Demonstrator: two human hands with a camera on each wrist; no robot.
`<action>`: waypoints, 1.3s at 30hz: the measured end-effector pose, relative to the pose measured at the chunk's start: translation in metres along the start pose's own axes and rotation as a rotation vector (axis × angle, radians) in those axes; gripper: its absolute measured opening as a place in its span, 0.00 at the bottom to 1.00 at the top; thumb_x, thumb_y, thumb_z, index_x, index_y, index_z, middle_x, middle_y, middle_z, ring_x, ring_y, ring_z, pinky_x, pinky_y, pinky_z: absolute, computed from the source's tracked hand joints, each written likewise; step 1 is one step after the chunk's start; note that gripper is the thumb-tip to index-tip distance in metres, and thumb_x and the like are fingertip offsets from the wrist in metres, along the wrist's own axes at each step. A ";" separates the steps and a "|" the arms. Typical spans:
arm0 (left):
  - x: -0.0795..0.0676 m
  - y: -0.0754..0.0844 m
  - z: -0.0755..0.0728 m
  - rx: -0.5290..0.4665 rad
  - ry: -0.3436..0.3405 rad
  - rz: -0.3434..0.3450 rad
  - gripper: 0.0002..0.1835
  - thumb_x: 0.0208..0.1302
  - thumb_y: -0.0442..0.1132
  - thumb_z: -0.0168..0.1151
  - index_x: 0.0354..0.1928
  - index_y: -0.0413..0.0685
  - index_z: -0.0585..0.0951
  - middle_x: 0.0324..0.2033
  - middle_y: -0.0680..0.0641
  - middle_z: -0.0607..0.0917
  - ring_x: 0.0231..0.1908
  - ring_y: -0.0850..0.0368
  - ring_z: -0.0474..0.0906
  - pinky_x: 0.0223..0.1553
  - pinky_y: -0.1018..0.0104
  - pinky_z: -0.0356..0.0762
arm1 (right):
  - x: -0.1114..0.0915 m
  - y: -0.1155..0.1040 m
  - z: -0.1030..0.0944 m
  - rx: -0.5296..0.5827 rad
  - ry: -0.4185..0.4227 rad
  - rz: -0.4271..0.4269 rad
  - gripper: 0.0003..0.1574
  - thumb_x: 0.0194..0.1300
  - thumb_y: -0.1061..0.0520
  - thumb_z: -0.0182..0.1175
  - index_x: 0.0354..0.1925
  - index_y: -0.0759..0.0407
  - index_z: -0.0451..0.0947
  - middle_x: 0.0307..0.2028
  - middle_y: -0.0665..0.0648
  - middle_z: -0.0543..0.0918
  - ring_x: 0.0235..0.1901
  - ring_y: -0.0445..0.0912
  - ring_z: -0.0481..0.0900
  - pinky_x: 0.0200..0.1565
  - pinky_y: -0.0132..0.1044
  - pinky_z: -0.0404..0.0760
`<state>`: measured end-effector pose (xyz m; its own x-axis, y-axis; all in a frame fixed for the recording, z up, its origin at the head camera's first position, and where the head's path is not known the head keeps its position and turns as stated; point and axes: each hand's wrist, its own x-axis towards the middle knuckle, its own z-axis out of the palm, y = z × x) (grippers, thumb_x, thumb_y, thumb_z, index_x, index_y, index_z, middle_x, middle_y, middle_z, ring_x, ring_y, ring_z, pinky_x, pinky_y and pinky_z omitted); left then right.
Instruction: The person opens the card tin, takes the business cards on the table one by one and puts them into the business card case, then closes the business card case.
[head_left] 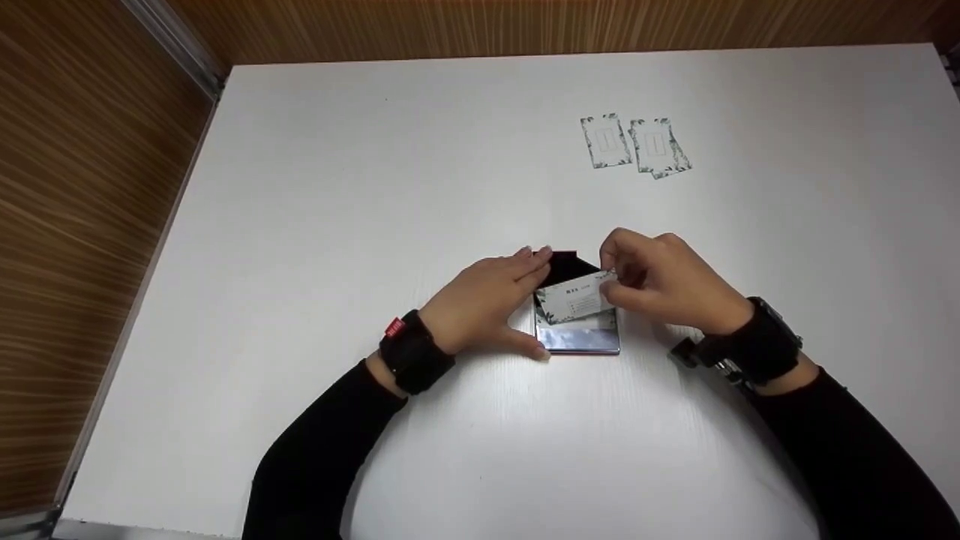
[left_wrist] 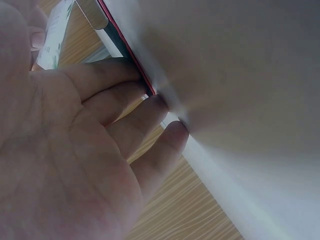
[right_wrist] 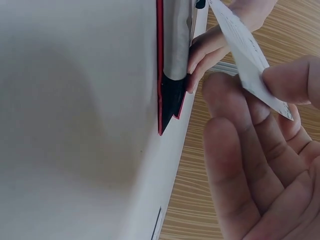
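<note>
A card case [head_left: 585,340] with a silvery front, black inside and a red edge lies on the table with its flap raised. My left hand [head_left: 487,304] rests along its left side, fingertips on the black flap [head_left: 564,268] and thumb at the near left corner; the fingers are fairly straight in the left wrist view. Between thumb and fingers, my right hand [head_left: 664,281] pinches a white business card [head_left: 574,298] with a leafy border and printed lines. This card is tilted over the case, above another leaf-bordered card [head_left: 606,321]. In the right wrist view the held card [right_wrist: 245,60] stands clear of the palm.
Several leaf-bordered cards lie toward the back right of the white table [head_left: 337,187], one single card [head_left: 606,141] beside an overlapping group [head_left: 656,146]. Wood-grained panels [head_left: 90,225] border the table at the left and back.
</note>
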<state>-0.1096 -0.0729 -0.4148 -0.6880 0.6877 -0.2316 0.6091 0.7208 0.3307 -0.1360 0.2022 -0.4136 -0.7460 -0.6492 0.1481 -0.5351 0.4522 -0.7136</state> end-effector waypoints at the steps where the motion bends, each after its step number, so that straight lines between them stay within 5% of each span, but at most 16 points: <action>1: 0.000 0.000 0.000 0.001 -0.001 -0.001 0.63 0.49 0.76 0.65 0.77 0.43 0.57 0.79 0.49 0.51 0.78 0.52 0.47 0.75 0.56 0.53 | 0.000 0.000 0.000 0.002 -0.009 0.005 0.15 0.57 0.66 0.66 0.36 0.52 0.71 0.19 0.41 0.81 0.17 0.36 0.75 0.19 0.30 0.74; 39: -0.002 0.001 -0.001 -0.018 -0.003 -0.002 0.61 0.50 0.74 0.66 0.77 0.43 0.57 0.79 0.49 0.50 0.78 0.53 0.46 0.75 0.56 0.52 | 0.000 0.003 0.001 -0.181 -0.121 0.058 0.11 0.58 0.58 0.66 0.28 0.47 0.73 0.19 0.42 0.73 0.20 0.37 0.69 0.24 0.32 0.70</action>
<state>-0.1080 -0.0738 -0.4136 -0.6880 0.6866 -0.2351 0.6005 0.7205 0.3467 -0.1373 0.2027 -0.4168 -0.7309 -0.6823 0.0196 -0.5632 0.5866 -0.5820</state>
